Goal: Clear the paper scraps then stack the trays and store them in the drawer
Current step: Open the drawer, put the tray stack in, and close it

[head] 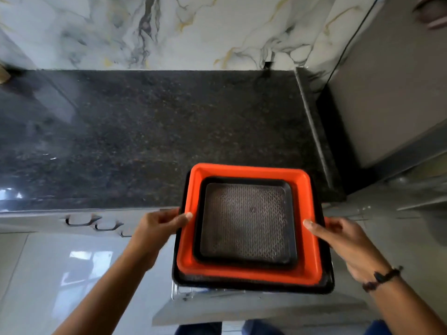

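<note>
gripping three nested trays (246, 270), two hands, left (160, 224), right (338, 238), above open drawer (217, 303)

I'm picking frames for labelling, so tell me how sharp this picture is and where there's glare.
Head view: stacked trays fairly sharp; left hand and forearm motion-blurred, right hand slightly; window glare on floor and left countertop; wide-angle bending toward edges.

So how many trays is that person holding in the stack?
3 that show: a small black tray with a patterned floor on top, an orange tray around it, and a larger black tray underneath. Any thinner one between them would be hidden.
</note>
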